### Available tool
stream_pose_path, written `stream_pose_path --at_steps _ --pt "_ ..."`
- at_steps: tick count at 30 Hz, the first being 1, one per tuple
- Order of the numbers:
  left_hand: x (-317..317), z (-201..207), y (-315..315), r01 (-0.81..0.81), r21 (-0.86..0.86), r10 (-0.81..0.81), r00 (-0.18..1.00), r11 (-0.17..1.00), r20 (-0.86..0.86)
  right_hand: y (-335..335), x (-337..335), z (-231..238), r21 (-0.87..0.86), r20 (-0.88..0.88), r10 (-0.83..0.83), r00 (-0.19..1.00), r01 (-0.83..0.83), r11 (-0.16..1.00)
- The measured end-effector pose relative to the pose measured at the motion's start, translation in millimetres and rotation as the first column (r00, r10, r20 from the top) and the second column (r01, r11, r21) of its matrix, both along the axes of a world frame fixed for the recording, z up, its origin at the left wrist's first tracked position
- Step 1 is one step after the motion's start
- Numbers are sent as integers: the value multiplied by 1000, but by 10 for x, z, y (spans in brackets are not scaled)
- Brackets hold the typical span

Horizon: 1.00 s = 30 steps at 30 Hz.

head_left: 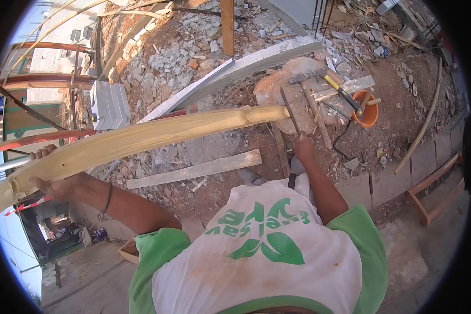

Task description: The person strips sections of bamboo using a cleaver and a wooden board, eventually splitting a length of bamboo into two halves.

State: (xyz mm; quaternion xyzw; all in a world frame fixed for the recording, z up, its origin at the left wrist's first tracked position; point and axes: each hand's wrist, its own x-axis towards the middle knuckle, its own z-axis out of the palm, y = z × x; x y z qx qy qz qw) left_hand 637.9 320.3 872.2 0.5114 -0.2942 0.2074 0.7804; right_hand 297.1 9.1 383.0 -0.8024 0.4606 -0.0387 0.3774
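Note:
A long pale-yellow bamboo pole (167, 131) runs from the left rim to the middle of the view. My left hand (57, 187) grips it near its left end, the thumb side below and fingertips showing over the far edge. My right hand (303, 145) is closed around the lower end of a long dark blade (290, 111), which looks like a machete; the handle is hidden in the fist. The blade stands across the pole's right end, touching or very close to it. That end lies over a big light-brown block (277, 89), perhaps a stump or rock.
A hammer with a yellow-and-black handle (341, 90) lies on the block, beside an orange bucket (370, 116) holding wooden handles. A flat board (199, 168) rests on the rubble ground. Beyond are a concrete beam (246, 67) and an upright wooden post (227, 26).

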Motion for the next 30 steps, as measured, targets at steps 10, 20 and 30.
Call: stream_pose_path --at_steps 10,20,30 --pt "-48 -961 -606 50 -275 -132 948 960 -290 21 -71 -368 -22 153 -26 988 30 999" --pt "-76 -669 -1297 186 -66 -197 945 980 -261 -384 324 1788 -123 371 -187 910 247 961" --pt "114 -592 -1193 666 -56 -667 733 743 -134 263 -36 -118 -2 -160 -232 960 235 972"
